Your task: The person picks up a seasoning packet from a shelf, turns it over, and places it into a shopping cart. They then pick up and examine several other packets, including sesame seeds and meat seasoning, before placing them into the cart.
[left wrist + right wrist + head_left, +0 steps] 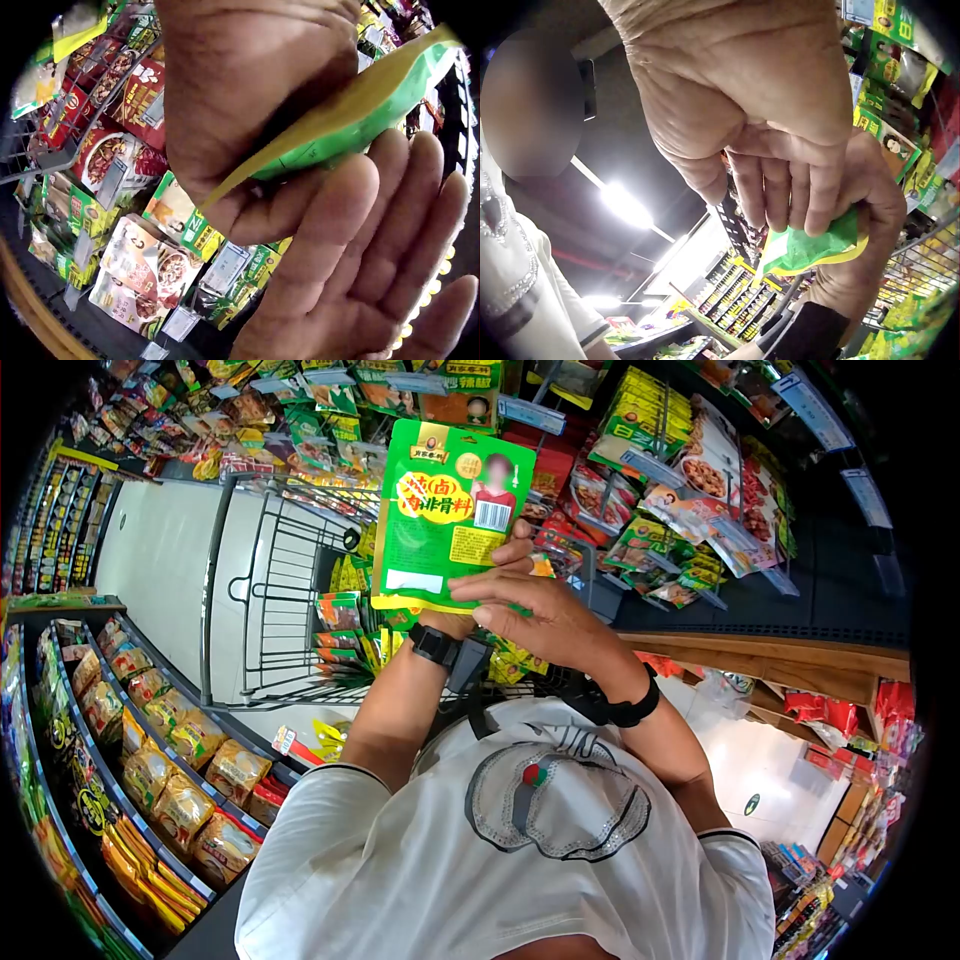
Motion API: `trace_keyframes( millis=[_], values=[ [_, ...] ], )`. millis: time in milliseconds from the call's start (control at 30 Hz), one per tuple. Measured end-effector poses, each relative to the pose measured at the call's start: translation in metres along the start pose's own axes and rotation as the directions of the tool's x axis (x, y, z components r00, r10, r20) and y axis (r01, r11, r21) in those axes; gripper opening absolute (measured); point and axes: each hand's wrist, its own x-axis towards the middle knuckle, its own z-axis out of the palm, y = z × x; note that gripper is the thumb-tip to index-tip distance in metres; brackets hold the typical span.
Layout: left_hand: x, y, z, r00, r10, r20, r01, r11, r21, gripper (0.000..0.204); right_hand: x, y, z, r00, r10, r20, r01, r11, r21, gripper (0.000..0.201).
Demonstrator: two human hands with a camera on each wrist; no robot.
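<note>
A green seasoning packet (425, 545) with a yellow lower edge stands upright before my chest, its printed barcode side towards the head view. My left hand (516, 552) grips it from behind, fingers curled round its right edge; the palm is hidden by the packet. In the left wrist view that hand (255, 97) bends around the packet (360, 127). The fingers of my right hand (550, 612) lie nearly straight over the packet's lower right corner. Seen from the right wrist, the right hand (757, 97) has its fingertips at the packet (817, 249).
A wire shopping cart (262, 595) stands just ahead, with several green and yellow packets (340, 628) in it. Shelves of hanging packets (640, 430) rise ahead and to the right. Bagged goods (180, 805) fill a low shelf on the left. Pale floor (160, 560) runs between.
</note>
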Motion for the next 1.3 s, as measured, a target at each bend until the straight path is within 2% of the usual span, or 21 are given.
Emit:
trace_keyframes(
  millis=[100,200,300,367,433,467,500,533,667,767,867,967,1300],
  values=[
    [0.002,0.000,0.007,0.997,-0.039,0.064,0.043,0.998,-0.053,0.043,0.002,0.001,-0.002,1.000,0.003,0.021,-0.003,1.000,0.010,0.031],
    [-0.001,-0.004,0.016,1.000,0.014,0.002,-0.014,0.999,-0.030,0.042,0.004,0.007,-0.001,0.999,0.005,0.038,-0.004,1.000,-0.021,0.032],
    [0.001,-0.008,0.021,0.996,0.058,-0.065,-0.064,0.993,-0.100,0.062,0.002,0.005,-0.003,0.999,0.036,0.030,-0.036,0.999,0.008,0.030],
    [0.001,-0.010,0.038,0.984,0.141,-0.109,-0.134,0.989,0.067,0.064,0.001,-0.007,-0.009,0.995,0.101,0.022,-0.103,0.990,0.093,0.028],
    [-0.004,-0.012,0.045,0.980,0.145,-0.133,-0.137,0.988,0.070,0.065,0.001,-0.009,-0.012,0.974,0.199,-0.107,-0.140,0.902,0.408,0.021],
    [-0.008,-0.014,0.044,0.985,0.107,-0.138,-0.109,0.994,-0.013,0.066,0.000,-0.009,-0.014,0.952,0.261,-0.157,-0.134,0.822,0.553,0.018],
    [-0.012,-0.014,0.041,0.988,0.067,-0.139,-0.081,0.992,-0.095,0.067,0.001,-0.007,-0.020,0.933,0.266,-0.241,-0.105,0.845,0.525,0.018],
    [-0.005,-0.008,0.032,1.000,-0.026,-0.001,0.026,0.999,-0.030,0.067,0.003,-0.002,-0.029,0.908,0.267,-0.324,-0.079,0.867,0.493,0.018],
    [-0.005,-0.008,0.051,0.996,-0.090,0.015,0.088,0.991,0.100,0.069,0.013,0.005,-0.045,0.810,0.190,-0.555,-0.019,0.954,0.299,0.020],
    [-0.003,-0.012,0.057,0.993,-0.114,0.024,0.111,0.987,0.120,0.069,0.022,0.008,-0.047,0.851,0.225,-0.475,0.009,0.898,0.440,0.022],
    [-0.001,-0.015,0.061,0.992,-0.129,0.010,0.127,0.984,0.127,0.069,0.024,0.010,-0.046,0.912,0.257,-0.320,-0.026,0.814,0.581,0.022],
    [-0.002,-0.019,0.057,0.991,-0.132,0.013,0.130,0.987,0.093,0.066,0.025,0.009,-0.044,0.919,0.268,-0.289,-0.046,0.802,0.596,0.020],
    [0.000,-0.024,0.044,0.991,-0.131,-0.020,0.132,0.988,0.080,0.059,0.019,0.018,-0.045,0.890,0.314,-0.330,-0.067,0.807,0.587,0.019]
  ],
)
